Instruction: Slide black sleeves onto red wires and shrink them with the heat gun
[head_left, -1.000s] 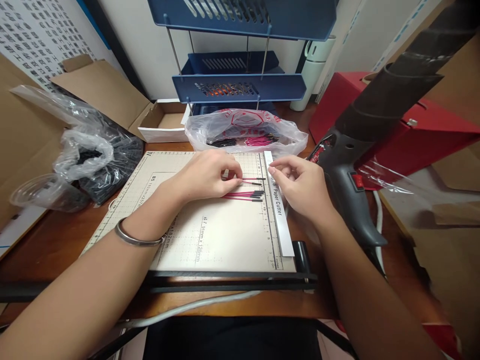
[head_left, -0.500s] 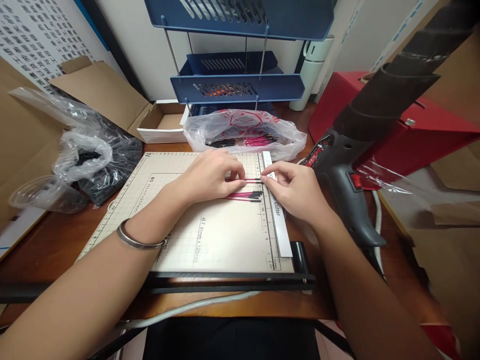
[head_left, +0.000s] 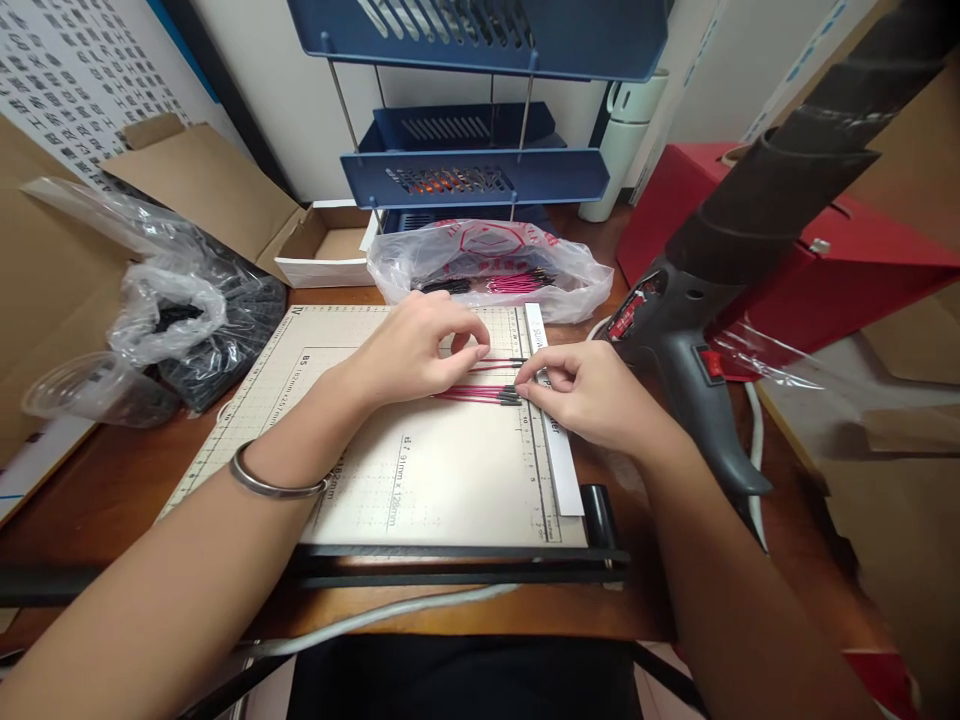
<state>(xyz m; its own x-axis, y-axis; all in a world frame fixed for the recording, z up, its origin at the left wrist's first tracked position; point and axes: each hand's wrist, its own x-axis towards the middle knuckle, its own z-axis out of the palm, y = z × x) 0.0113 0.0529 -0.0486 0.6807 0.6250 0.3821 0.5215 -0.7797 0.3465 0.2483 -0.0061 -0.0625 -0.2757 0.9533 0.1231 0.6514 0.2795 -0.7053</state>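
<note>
Red wires with black ends (head_left: 480, 393) lie side by side on the cream cutter board (head_left: 450, 480). Just above them are a couple more red wires (head_left: 501, 365), their black ends toward the board's right edge. My left hand (head_left: 427, 345) rests over the left part of these wires, thumb and index finger pinched together; whether a wire is between them is too small to tell. My right hand (head_left: 581, 385) is closed in a pinch at the black tips of the lower bunch, over the white ruler strip (head_left: 566, 470); what its fingertips hold is hidden.
Behind the board lies a plastic bag (head_left: 577, 285) of wires, below a blue rack (head_left: 472, 178). A grey heat gun (head_left: 690, 340) and red box (head_left: 840, 260) stand right. At left are a black-filled bag (head_left: 217, 340), plastic cup (head_left: 105, 390) and open carton (head_left: 330, 240).
My right hand has moved down from the upper wires to the tips of the lower bunch. The lower bunch has shifted slightly left. My left hand has stayed nearly in place.
</note>
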